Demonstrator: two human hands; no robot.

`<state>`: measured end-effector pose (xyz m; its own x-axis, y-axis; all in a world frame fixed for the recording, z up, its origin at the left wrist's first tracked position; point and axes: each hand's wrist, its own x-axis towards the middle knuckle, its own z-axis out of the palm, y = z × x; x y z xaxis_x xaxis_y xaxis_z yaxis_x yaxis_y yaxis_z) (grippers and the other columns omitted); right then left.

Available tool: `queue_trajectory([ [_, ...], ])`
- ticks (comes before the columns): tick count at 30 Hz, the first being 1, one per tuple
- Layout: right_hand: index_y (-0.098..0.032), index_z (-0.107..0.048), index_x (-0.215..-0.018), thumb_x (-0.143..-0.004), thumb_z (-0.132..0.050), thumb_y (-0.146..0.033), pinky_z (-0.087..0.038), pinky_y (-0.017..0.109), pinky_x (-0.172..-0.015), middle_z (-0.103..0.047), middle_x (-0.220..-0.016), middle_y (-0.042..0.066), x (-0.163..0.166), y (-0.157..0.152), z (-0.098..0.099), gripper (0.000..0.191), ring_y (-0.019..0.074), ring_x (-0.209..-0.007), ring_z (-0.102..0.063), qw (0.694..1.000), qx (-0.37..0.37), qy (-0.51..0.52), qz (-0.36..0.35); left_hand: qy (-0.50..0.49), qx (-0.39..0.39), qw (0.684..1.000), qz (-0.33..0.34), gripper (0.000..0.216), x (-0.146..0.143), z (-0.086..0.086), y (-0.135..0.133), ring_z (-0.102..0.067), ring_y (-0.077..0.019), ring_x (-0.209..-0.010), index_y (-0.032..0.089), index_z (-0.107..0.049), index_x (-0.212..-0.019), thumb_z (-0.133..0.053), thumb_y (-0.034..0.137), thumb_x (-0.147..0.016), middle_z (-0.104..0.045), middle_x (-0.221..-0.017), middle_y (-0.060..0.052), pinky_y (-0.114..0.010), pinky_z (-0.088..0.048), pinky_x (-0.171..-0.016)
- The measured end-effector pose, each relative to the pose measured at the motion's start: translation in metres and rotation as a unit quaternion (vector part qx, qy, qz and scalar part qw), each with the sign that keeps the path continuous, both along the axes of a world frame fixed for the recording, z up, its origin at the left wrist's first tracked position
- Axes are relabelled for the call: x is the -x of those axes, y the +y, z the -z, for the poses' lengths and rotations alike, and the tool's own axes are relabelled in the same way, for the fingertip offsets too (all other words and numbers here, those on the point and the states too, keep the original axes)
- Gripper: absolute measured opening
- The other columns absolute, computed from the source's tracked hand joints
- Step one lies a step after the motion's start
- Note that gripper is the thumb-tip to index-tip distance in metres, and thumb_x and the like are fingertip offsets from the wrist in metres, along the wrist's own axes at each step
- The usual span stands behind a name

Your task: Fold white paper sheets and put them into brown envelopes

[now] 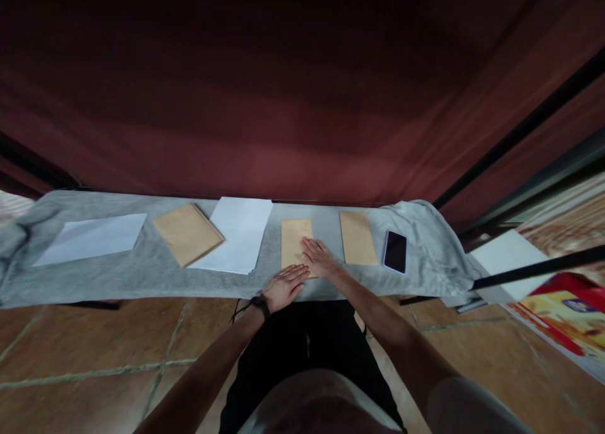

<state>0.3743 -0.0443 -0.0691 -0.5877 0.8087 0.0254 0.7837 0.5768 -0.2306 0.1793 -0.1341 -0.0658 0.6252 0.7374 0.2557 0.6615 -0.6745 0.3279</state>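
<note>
Brown envelope (291, 242) lies near the front edge of the surface (155, 279), partly beneath our left grip (285, 286) and right grip (318, 257), both flat, clasping nothing. Should we press unevenly on the cloth (326, 288), it might crease or skew.

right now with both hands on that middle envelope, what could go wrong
The middle envelope could crease or slide under the left hand and right hand lying on it. The envelope pile overlaps the white paper, so moving one might drag the other. The cloth is rumpled near the phone, so a tug there might shift it.
</note>
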Motion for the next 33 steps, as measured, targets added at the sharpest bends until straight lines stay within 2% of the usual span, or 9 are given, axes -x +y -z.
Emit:
queue_trajectory([
  [8,-0.018,-0.027,-0.158,-0.108,-0.025,-0.038,-0.020,0.042,-0.126,-0.029,-0.164,0.007,-0.016,-0.040,0.000,0.054,0.0159,-0.152,-0.025,0.999,-0.012,0.014,-0.032,0.030,-0.016,0.999,-0.016,0.045,-0.004,-0.002,-0.003,-0.048,-0.0184,-0.140,0.019,-0.055,-0.141,-0.037,0.035,-0.103,-0.057,-0.146,-0.008,-0.041,-0.037,-0.120],
  [15,-0.018,-0.028,-0.158,-0.105,-0.035,-0.044,-0.022,0.042,-0.126,-0.031,-0.162,0.008,-0.033,-0.071,0.000,0.060,0.0185,-0.151,-0.029,0.999,-0.022,0.012,-0.043,0.060,-0.046,0.996,-0.037,0.049,-0.008,0.004,-0.015,-0.042,-0.0183,-0.144,0.018,-0.045,-0.149,-0.038,0.030,-0.102,-0.050,-0.152,-0.007,-0.041,-0.034,-0.122],
  [20,-0.016,-0.028,-0.158,-0.104,-0.041,-0.041,-0.023,0.045,-0.126,-0.031,-0.162,0.009,-0.042,-0.085,0.002,0.062,0.0204,-0.151,-0.029,0.998,-0.027,0.022,-0.060,0.058,-0.023,0.996,-0.061,0.050,-0.014,0.001,-0.025,-0.042,-0.0199,-0.144,0.014,-0.045,-0.149,-0.034,0.030,-0.103,-0.049,-0.153,-0.011,-0.041,-0.033,-0.122],
  [23,-0.016,-0.031,-0.157,-0.103,-0.043,-0.040,-0.022,0.046,-0.126,-0.033,-0.162,0.010,-0.043,-0.090,0.003,0.060,0.0215,-0.150,-0.031,0.997,-0.035,0.035,-0.056,0.043,0.013,0.997,-0.068,0.050,-0.017,-0.007,-0.026,-0.043,-0.0190,-0.144,0.017,-0.047,-0.148,-0.031,0.034,-0.104,-0.049,-0.153,-0.010,-0.041,-0.033,-0.122],
  [28,-0.014,-0.035,-0.155,-0.101,-0.047,-0.038,-0.023,0.045,-0.126,-0.038,-0.159,0.011,-0.043,-0.094,0.000,0.061,0.0218,-0.148,-0.036,0.996,-0.046,0.061,-0.049,0.045,0.092,0.993,-0.059,0.053,-0.016,-0.015,-0.009,-0.033,-0.0163,-0.149,0.022,-0.042,-0.152,-0.022,0.038,-0.106,-0.040,-0.159,-0.005,-0.038,-0.026,-0.124],
  [30,-0.013,-0.036,-0.155,-0.100,-0.048,-0.037,-0.024,0.045,-0.126,-0.038,-0.159,0.011,-0.044,-0.095,-0.002,0.060,0.0219,-0.148,-0.036,0.996,-0.044,0.070,-0.044,0.051,0.115,0.990,-0.060,0.054,-0.014,-0.014,0.002,-0.031,-0.0145,-0.149,0.021,-0.040,-0.153,-0.017,0.038,-0.106,-0.038,-0.160,-0.004,-0.036,-0.025,-0.124],
  [33,-0.015,-0.037,-0.154,-0.100,-0.047,-0.036,-0.024,0.045,-0.126,-0.038,-0.159,0.010,-0.044,-0.096,-0.005,0.059,0.0216,-0.147,-0.037,0.996,-0.030,0.073,-0.037,0.053,0.106,0.990,-0.075,0.055,-0.014,-0.007,0.023,-0.029,-0.0150,-0.150,0.022,-0.040,-0.153,-0.017,0.040,-0.106,-0.038,-0.161,-0.004,-0.037,-0.023,-0.124],
])
